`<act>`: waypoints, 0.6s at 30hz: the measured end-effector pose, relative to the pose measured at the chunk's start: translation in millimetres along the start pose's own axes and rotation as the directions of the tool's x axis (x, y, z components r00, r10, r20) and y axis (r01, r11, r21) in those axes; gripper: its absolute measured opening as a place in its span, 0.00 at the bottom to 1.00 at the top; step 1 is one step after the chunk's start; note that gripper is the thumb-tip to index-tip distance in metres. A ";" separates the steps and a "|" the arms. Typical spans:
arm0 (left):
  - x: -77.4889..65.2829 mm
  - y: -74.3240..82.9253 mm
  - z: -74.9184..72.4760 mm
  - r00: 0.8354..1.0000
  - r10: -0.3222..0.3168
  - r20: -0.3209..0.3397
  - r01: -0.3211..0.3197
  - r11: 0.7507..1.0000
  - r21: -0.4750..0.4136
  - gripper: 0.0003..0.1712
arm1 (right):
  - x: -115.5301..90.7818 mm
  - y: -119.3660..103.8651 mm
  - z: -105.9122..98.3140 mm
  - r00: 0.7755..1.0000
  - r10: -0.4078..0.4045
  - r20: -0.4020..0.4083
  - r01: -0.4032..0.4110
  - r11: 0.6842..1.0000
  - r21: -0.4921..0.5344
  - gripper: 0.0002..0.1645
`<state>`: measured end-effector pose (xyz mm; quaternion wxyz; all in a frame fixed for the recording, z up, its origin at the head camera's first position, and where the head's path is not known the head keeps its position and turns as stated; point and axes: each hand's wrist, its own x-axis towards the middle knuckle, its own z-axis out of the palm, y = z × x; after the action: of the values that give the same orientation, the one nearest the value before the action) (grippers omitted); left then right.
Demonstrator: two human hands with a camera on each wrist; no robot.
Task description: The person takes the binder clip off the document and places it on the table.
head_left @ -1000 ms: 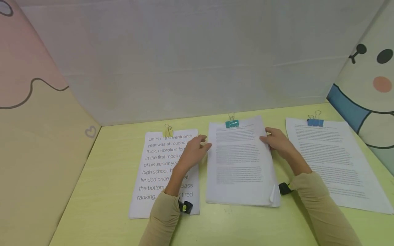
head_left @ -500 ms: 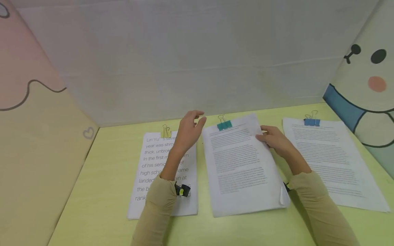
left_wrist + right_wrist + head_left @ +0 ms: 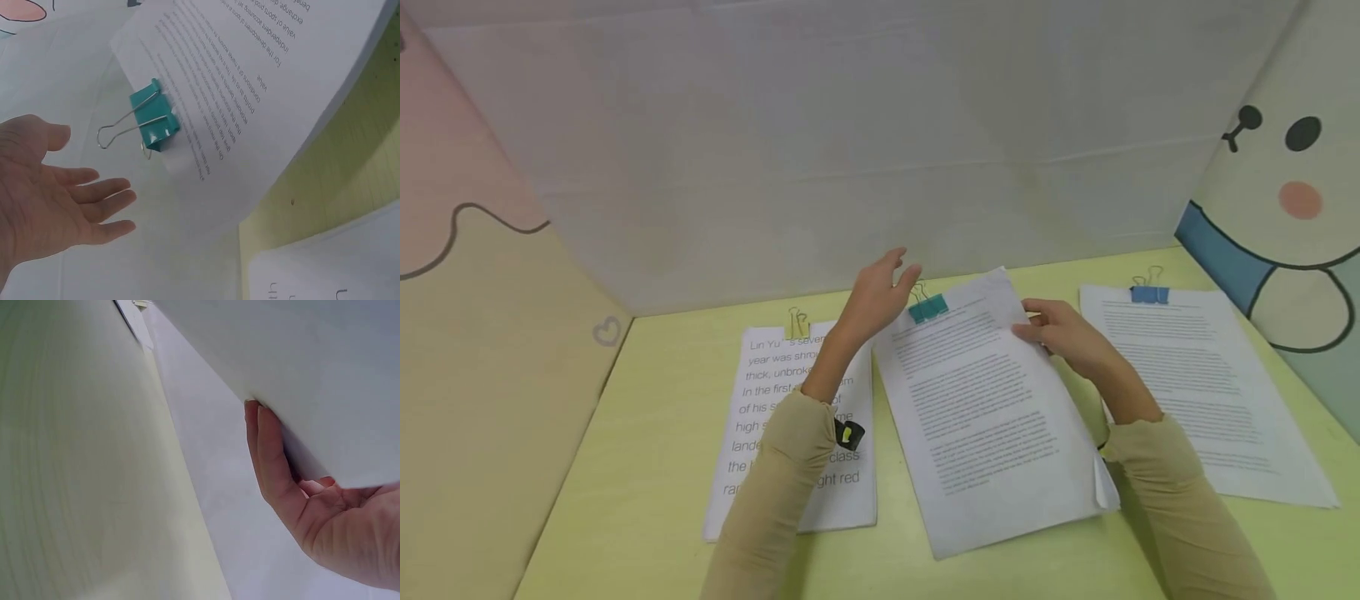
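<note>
The middle stack of printed paper [image 3: 977, 417] is tilted on the table, its top edge turned toward the left. A teal binder clip [image 3: 928, 308] grips that top edge, wire handles standing up. My right hand [image 3: 1063, 337] pinches the stack's upper right edge, thumb on the printed face; in the right wrist view this hand [image 3: 337, 519] has its fingers against the sheets' underside. Beside the clip is my left hand [image 3: 876, 296], its fingers loosely extended. The left wrist view shows a gap between the left hand [image 3: 50, 194] and the teal clip [image 3: 153, 119].
On the left lies a large-print stack [image 3: 838, 512] with a yellow binder clip [image 3: 797, 325], partly under my left forearm. To the right is another printed stack [image 3: 1195, 383] with a blue binder clip [image 3: 1150, 294]. A white wall panel [image 3: 850, 150] stands behind the yellow table [image 3: 640, 433].
The middle stack has turned, its clipped top moving left and its bottom edge right and nearer. My left hand has risen from the stack's left edge to beside the teal clip. The right hand keeps its hold.
</note>
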<state>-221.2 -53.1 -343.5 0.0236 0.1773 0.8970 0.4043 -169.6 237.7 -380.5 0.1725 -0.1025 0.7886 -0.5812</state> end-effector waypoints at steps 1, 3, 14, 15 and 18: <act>1.5 -0.2 1.9 1.000 0.003 0.004 -0.003 1.000 -0.023 0.32 | -0.3 -0.6 -0.1 1.000 -0.001 0.002 0.001 1.000 -0.001 0.28; 3.4 -0.2 5.3 1.000 0.003 0.009 -0.002 0.997 -0.072 0.31 | -0.6 -2.1 0.1 1.000 0.003 0.000 -0.003 1.000 -0.001 0.29; 11.2 1.9 19.6 0.998 -0.060 0.033 0.063 0.992 -0.112 0.28 | -0.8 -2.1 -0.2 1.000 0.029 -0.003 -0.029 1.000 -0.005 0.30; 12.2 0.3 21.0 0.996 -0.076 0.042 0.079 0.992 -0.098 0.28 | -1.0 -1.9 -0.5 1.000 0.027 -0.003 -0.027 1.000 -0.003 0.29; 12.3 -4.9 23.2 0.991 -0.108 0.074 0.114 0.990 -0.085 0.30 | -1.5 -2.2 -1.1 1.000 0.015 0.001 -0.015 1.000 0.006 0.27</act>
<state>-229.9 -35.4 -361.4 0.0849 0.1398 0.8853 0.4353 -168.8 238.5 -377.9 0.1778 -0.0964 0.7874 -0.5824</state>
